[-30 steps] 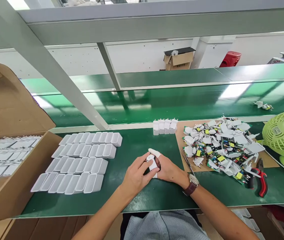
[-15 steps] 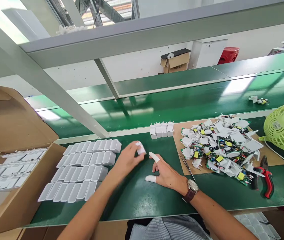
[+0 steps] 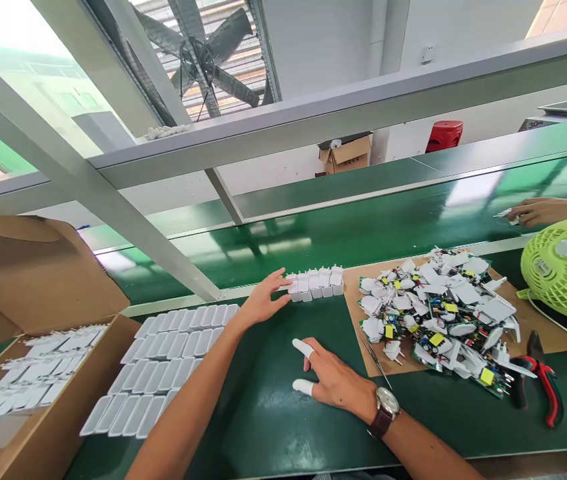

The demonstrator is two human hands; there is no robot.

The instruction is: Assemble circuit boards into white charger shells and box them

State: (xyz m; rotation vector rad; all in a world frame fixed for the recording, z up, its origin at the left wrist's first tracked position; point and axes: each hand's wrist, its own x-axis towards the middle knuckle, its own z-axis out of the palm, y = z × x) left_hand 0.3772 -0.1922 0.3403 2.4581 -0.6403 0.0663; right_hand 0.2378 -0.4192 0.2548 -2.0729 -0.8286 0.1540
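Observation:
My left hand [image 3: 262,303] reaches forward to the left end of a short row of white chargers [image 3: 316,283] standing at the far edge of the green mat [image 3: 273,420]. Its fingertips and thumb pinch the leftmost white charger [image 3: 292,286], which touches the row. My right hand [image 3: 334,381] rests on the mat nearer to me and holds nothing. Its fingers are spread, and there are white finger cots on the thumb and forefinger. A watch sits on that wrist.
Rows of white casings [image 3: 173,360] lie left of my arms, beside a cardboard box [image 3: 43,427] of white parts. On the right are a pile of circuit boards and plug parts [image 3: 438,313], tweezers [image 3: 373,352], red-handled pliers [image 3: 546,383] and a green fan [image 3: 563,267]. Another person's hand [image 3: 538,212] is on the conveyor belt.
My left hand took the white charger from my right hand and carried it forward to the left end of the row. My right hand opened and stayed on the mat. The view tilted upward.

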